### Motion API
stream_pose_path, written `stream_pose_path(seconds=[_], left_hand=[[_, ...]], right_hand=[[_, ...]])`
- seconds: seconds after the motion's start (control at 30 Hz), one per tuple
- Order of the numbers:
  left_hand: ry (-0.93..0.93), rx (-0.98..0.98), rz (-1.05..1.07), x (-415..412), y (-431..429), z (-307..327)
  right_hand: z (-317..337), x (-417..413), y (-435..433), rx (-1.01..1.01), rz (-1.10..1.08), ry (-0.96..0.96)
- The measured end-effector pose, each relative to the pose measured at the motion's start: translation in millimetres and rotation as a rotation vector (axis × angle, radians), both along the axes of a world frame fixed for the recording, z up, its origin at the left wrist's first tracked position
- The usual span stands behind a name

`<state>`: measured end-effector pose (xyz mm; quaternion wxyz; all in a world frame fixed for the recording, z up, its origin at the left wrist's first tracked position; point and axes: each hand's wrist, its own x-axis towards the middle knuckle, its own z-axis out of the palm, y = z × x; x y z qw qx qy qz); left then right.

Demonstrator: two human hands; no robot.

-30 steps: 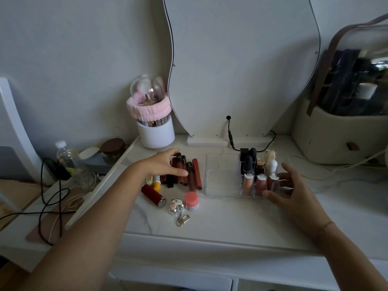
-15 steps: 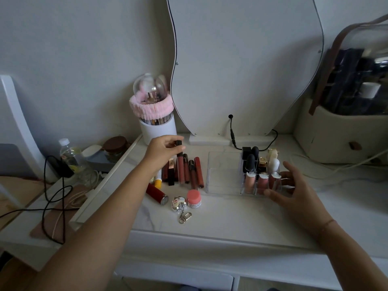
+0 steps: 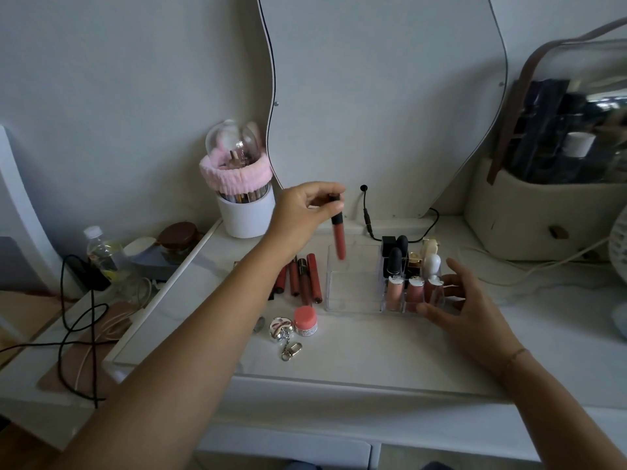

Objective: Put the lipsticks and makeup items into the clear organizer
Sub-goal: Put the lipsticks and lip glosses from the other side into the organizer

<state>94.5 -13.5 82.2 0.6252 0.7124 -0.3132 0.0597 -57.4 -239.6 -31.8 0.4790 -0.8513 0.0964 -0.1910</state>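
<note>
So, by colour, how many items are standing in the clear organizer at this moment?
Pink gloss bottles: 3
Black lipsticks: 3
White or cream items: 2
Gold item: 1
Total: 9 visible
Not counted: the lip gloss tube in the left hand.

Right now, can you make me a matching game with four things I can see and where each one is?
Things:
1. coral lip gloss tube
2. pink-lidded jar
3. black lipstick
4. pink headband

Places:
A. wrapped around the white brush holder
B. standing in the clear organizer
C. pinched in the left hand
D. next to the keychain

Pairs: 1-C, 2-D, 3-B, 4-A
</note>
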Motion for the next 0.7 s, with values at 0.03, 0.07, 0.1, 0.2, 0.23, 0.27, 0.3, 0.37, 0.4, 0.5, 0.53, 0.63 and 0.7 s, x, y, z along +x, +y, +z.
stream_pose_path(seconds=[0.03,0.07,0.1,0.2,0.23,0.27,0.3,0.37,0.4,0.5,0.53,0.63,0.7], left_hand=[[0.002,0.031,0.011,-0.9,-2.3,-4.9],[0.009,0.055,0.019,-1.7,-3.8,-9.8],[0.016,0.076,0.026,-2.2,-4.3,-14.2],[0.016,0.128,0.051,-1.3,-3.8,-24.4],[0.013,0.141,0.055,-0.7,-3.3,-26.5],[0.012,0.150,0.058,0.2,-3.0,-28.3],[0.012,0.153,0.058,1.1,-2.5,-29.7],[0.012,0.151,0.061,2.9,-1.5,-31.5],[0.014,0.151,0.066,3.8,-1.2,-32.0],[0.010,0.170,0.077,5.8,0.2,-32.4],[0.006,0.176,0.076,6.3,0.3,-32.3],[0.009,0.177,0.067,7.3,0.6,-32.0],[0.017,0.176,0.069,8.1,1.0,-32.4]], right_hand=[[0.2,-0.1,0.1,0.000,0.001,-0.001],[0.4,-0.1,0.0,-0.001,0.000,-0.002],[0.5,-0.2,-0.1,-0.001,-0.002,-0.004],[0.8,-0.3,-0.1,-0.006,0.000,0.000],[0.8,-0.3,0.0,-0.008,0.001,0.001],[0.7,-0.3,-0.1,-0.011,0.001,0.001],[0.6,-0.3,-0.1,-0.016,0.001,0.001],[0.5,-0.2,-0.1,-0.021,0.005,0.002],[0.4,0.1,-0.4,-0.021,0.006,0.001],[-0.1,0.2,-0.5,-0.021,0.005,0.003],[0.0,0.2,-0.4,-0.022,0.006,0.004],[0.5,0.1,0.3,-0.020,0.009,0.008],[1.0,0.0,0.6,-0.016,0.011,0.007]])
